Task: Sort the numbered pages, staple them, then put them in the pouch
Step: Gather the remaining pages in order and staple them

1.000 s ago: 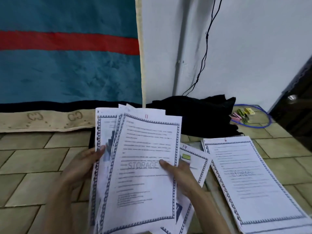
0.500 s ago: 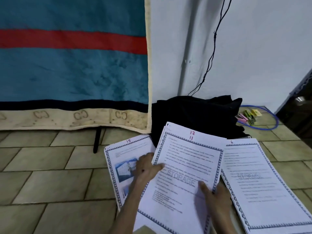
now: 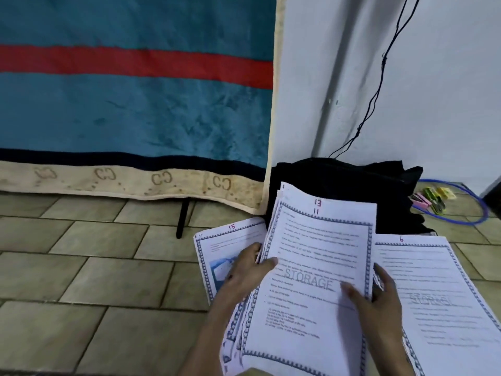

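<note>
The work surface is a floor (image 3: 108,280) of beige rectangular tiles. Behind it hangs a teal blanket (image 3: 135,109) with a red stripe and a cream border; to its right stands a white wall (image 3: 433,90) with a black cable (image 3: 379,85) running down it. A black cloth bundle (image 3: 339,185) lies at the foot of the wall. To its right, a blue cord loop (image 3: 471,213) lies on the tiles around several coloured clips (image 3: 431,198).

The stack of pages (image 3: 311,280) is held above the floor, near the lower centre of the view. Its long axis runs away from the person, the top edge tilted slightly right, toward the black bundle. The front sheet is numbered 11; a sheet numbered 13 shows just behind its top edge.

The left hand (image 3: 244,278) grips the stack's left edge, thumb on the front sheet. The right hand (image 3: 376,299) grips the right edge, thumb on the front sheet and fingers curled behind.

Page 15 (image 3: 217,253) lies flat on the floor left of the stack. Page 6 (image 3: 439,294) lies to the right, on a pile of sheets.
</note>
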A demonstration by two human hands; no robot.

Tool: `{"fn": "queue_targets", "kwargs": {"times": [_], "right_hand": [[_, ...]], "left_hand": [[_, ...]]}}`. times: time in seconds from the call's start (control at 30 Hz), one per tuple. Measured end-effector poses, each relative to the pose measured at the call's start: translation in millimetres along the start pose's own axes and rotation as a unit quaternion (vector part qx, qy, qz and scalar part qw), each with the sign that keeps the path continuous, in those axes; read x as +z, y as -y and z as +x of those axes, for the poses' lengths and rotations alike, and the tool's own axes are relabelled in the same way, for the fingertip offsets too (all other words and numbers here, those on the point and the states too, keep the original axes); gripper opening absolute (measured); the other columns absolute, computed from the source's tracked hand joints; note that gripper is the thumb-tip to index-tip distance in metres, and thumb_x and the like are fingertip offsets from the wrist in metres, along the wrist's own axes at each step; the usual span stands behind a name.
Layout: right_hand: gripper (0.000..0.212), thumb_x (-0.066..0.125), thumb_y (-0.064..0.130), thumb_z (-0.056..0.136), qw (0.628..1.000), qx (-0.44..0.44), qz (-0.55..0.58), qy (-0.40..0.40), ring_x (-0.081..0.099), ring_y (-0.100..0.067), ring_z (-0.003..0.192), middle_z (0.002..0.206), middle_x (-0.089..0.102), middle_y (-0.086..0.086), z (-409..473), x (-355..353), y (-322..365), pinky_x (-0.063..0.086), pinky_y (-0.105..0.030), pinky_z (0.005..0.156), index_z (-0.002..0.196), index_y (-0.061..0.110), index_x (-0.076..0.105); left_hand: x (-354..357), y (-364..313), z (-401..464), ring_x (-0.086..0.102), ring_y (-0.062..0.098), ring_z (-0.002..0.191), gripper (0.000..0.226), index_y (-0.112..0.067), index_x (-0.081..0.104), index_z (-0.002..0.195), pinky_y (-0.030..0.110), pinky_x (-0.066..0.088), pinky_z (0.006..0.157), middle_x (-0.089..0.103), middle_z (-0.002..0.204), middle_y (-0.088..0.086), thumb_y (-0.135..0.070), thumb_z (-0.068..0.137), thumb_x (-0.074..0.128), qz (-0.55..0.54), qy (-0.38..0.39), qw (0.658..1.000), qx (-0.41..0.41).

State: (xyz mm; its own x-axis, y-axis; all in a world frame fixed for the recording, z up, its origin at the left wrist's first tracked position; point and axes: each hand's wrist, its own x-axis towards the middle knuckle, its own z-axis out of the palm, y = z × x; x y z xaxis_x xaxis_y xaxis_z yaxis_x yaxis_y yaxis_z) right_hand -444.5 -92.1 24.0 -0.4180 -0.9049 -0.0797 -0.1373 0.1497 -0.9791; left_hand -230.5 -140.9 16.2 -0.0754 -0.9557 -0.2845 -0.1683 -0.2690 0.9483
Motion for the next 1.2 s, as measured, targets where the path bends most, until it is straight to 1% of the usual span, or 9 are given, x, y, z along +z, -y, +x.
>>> {"fn": "queue_targets", "kwargs": {"times": [0.17, 0.3, 0.47, 0.67, 0.73, 0.8, 0.9, 1.03, 1.2], "right_hand": [[0.025, 0.065, 0.004, 0.085, 0.973, -0.098, -0.140, 0.153, 0.063, 0.001, 0.081, 0.093, 0.066, 0.006, 26.5, 52.9, 27.4, 0.044, -0.004, 0.060, 0.110, 0.009, 0.064], [0.045, 0.064, 0.017, 0.086, 0.924, -0.040, -0.292, 0.245, 0.052, -0.030, 0.117, 0.126, 0.059, -0.013, 38.7, 103.2, -7.2, 0.042, -0.029, 0.087, 0.129, 0.010, 0.051], [0.065, 0.059, 0.020, 0.084, 0.888, -0.033, -0.404, 0.217, 0.028, -0.032, 0.127, 0.138, 0.035, -0.013, 22.7, 116.9, -29.0, 0.031, -0.033, 0.101, 0.142, 0.014, 0.029], [0.093, 0.072, 0.049, 0.074, 0.921, -0.064, -0.287, 0.257, 0.024, -0.028, 0.136, 0.146, 0.031, -0.005, 28.2, 103.2, -28.8, 0.027, -0.038, 0.109, 0.147, 0.018, 0.023], [0.100, 0.080, 0.051, 0.064, 0.945, -0.021, -0.135, 0.298, 0.042, -0.023, 0.131, 0.143, 0.042, 0.002, 25.4, 95.2, -14.0, 0.042, -0.046, 0.103, 0.145, 0.025, 0.028], [0.068, 0.082, 0.029, 0.068, 0.935, 0.048, 0.028, 0.351, 0.067, -0.019, 0.102, 0.119, 0.067, 0.001, 24.6, 86.4, 4.1, 0.058, -0.037, 0.078, 0.128, 0.020, 0.052], [0.017, 0.072, 0.007, 0.077, 0.928, -0.014, 0.057, 0.367, 0.073, -0.013, 0.077, 0.095, 0.075, -0.003, 23.0, 74.5, 37.6, 0.055, -0.021, 0.059, 0.092, 0.015, 0.071], [0.014, 0.071, 0.010, 0.080, 0.947, -0.165, 0.098, 0.257, 0.070, -0.006, 0.084, 0.084, 0.074, 0.016, 28.8, 62.7, 74.9, 0.054, -0.017, 0.067, 0.089, 0.020, 0.072], [0.014, 0.070, 0.006, 0.079, 0.943, -0.217, 0.133, 0.214, 0.069, 0.000, 0.076, 0.078, 0.073, 0.018, 33.5, 39.8, 85.1, 0.051, -0.011, 0.062, 0.089, 0.015, 0.071]], "left_hand": [[-34.1, 27.7, -19.7, 0.053, 0.017, 0.110, 0.036, -0.009, 0.053, 0.125, 0.028, 0.042, 0.096, 0.055, 0.114, -0.003, -0.014, 0.090, 0.058, -0.009, -0.175, 0.984, -0.031], [-43.2, 60.6, -7.8, 0.050, 0.031, 0.119, 0.066, -0.003, 0.043, 0.130, 0.038, 0.042, 0.102, 0.048, 0.135, 0.014, -0.030, 0.076, 0.070, 0.032, -0.229, 0.964, -0.130], [-53.4, 70.0, -2.9, 0.062, 0.026, 0.099, 0.038, 0.000, 0.059, 0.114, 0.037, 0.050, 0.089, 0.063, 0.119, 0.015, -0.007, 0.078, 0.072, -0.060, -0.261, 0.954, -0.133], [-80.0, 33.8, -56.0, 0.068, 0.035, 0.086, 0.027, 0.002, 0.062, 0.107, 0.040, 0.058, 0.073, 0.072, 0.093, 0.018, -0.007, 0.082, 0.068, -0.162, -0.121, 0.972, -0.121], [-90.4, 24.8, -72.6, 0.071, 0.032, 0.078, 0.055, 0.001, 0.065, 0.103, 0.036, 0.059, 0.059, 0.073, 0.092, 0.019, -0.021, 0.059, 0.087, -0.180, -0.110, 0.976, -0.054], [-94.3, 14.3, -80.2, 0.072, 0.028, 0.084, 0.075, -0.008, 0.068, 0.100, 0.032, 0.059, 0.061, 0.074, 0.094, 0.012, -0.036, 0.036, 0.093, -0.179, -0.127, 0.976, 0.000], [-81.1, -8.4, -73.3, 0.068, 0.030, 0.096, 0.037, -0.016, 0.066, 0.104, 0.043, 0.058, 0.078, 0.073, 0.100, 0.005, -0.017, 0.070, 0.080, -0.141, -0.190, 0.969, 0.067], [-47.3, -63.0, -63.2, 0.067, 0.011, 0.089, 0.023, -0.014, 0.066, 0.100, 0.026, 0.059, 0.071, 0.071, 0.096, -0.003, -0.016, 0.078, 0.072, -0.115, -0.329, 0.924, 0.157], [-26.4, -85.3, -58.5, 0.065, -0.010, 0.083, 0.036, -0.011, 0.064, 0.105, 0.014, 0.056, 0.073, 0.068, 0.092, -0.013, -0.020, 0.073, 0.076, -0.080, -0.318, 0.916, 0.231]]}}
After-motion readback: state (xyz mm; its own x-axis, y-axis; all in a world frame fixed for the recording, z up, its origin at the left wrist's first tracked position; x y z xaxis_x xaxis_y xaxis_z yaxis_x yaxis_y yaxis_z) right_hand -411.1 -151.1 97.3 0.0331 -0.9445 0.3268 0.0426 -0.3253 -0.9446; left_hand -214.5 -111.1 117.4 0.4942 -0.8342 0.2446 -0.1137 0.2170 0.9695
